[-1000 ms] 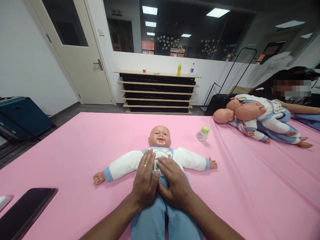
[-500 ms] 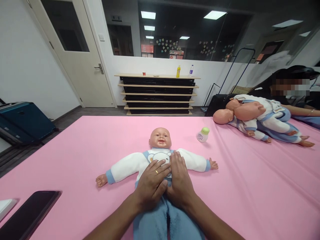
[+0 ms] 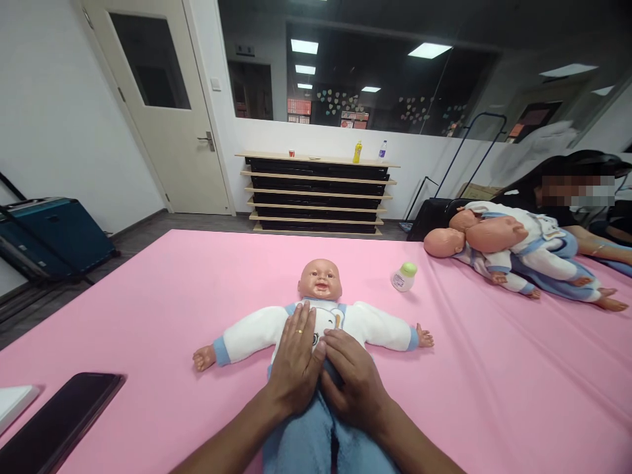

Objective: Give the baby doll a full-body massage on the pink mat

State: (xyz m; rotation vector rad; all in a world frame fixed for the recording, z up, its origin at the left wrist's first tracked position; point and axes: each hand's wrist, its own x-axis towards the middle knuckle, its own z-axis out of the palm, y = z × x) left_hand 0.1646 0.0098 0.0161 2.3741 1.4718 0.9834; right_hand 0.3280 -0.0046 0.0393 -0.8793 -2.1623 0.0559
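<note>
A baby doll (image 3: 320, 280) lies on its back, arms spread, in a white top with blue cuffs and blue trousers. My left hand (image 3: 299, 359), with a ring on one finger, rests flat on the left side of its chest, fingers stretched toward the doll's head. Beside it, my right hand (image 3: 353, 375) lies on the belly with its fingers slightly bent and angled to the left. Both hands are open and hold nothing; the thumb of my left hand meets the right fingertips. Part of the bear print on the top shows between them.
Pink sheeting (image 3: 162, 296) covers the table. A white bottle with a green cap (image 3: 403, 276) stands right of the doll's head. At left lie a phone (image 3: 59, 421) and a white object (image 3: 14, 401). More dolls (image 3: 494, 237) are piled at right near another person (image 3: 587, 191).
My left hand has slid up the doll's chest and straightened. My right hand has drawn back lower, its fingers now bent and turned left. The view has shifted slightly.
</note>
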